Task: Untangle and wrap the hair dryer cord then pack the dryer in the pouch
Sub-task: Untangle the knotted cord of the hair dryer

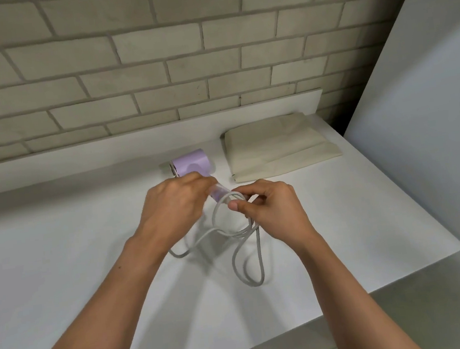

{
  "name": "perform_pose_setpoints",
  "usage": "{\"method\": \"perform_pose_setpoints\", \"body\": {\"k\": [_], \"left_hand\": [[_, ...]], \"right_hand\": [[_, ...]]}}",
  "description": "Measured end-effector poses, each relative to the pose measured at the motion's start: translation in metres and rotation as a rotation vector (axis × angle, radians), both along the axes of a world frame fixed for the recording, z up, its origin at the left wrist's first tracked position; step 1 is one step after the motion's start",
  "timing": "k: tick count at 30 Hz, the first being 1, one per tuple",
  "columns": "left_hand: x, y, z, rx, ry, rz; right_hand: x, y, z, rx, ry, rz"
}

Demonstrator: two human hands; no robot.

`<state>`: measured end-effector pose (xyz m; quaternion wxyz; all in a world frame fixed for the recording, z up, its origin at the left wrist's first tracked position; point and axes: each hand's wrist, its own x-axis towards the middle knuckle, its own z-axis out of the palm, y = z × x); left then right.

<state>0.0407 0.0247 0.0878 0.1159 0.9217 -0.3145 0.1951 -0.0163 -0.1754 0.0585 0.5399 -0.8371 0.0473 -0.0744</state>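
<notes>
Nearest, 2 bare forearms, reaching in from the bottom edge and meeting over the middle of the white table [61, 265]. Left hand [172, 206] knuckles-up, fingers curled down round the lilac handle of the hair dryer [190, 163], fingertips hidden under the palm. Dryer body on the table just beyond that hand, barrel sideways, 1 end (silver-rimmed) facing left. Right hand [272, 206] just beside the left, thumb and forefinger pinching a loop of the grey cord [260, 257] close to the handle's end, other fingers loosely bent behind. Rest of the cord trailing toward the camera: 1 bend out to the left under the left wrist, 2 long loops below the right wrist, strands crossing (exact tangle hard to read). Beige pouch [277, 146] flat on the table, right of the dryer, apart from it and from both hands. Pale brick wall [152, 54] behind; plain white panel [429, 94] at right.
</notes>
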Motion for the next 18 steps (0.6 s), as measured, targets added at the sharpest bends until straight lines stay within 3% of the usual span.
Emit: {"method": "perform_pose_setpoints", "body": {"k": [5, 10, 14, 18], "left_hand": [[0.010, 0.015, 0.010, -0.126, -0.013, 0.273], [0.021, 0.028, 0.003, -0.028, 0.146, 0.343], [0.011, 0.020, 0.005, -0.042, 0.165, 0.154], [0.002, 0.001, -0.004, 0.142, 0.063, -0.227]], "right_hand": [[-0.004, -0.004, -0.003, 0.024, 0.037, 0.002], [-0.003, 0.002, -0.004, -0.165, 0.036, 0.026], [-0.003, 0.004, -0.005, -0.224, 0.037, 0.021], [-0.002, 0.008, -0.003, -0.277, -0.015, 0.018]]}}
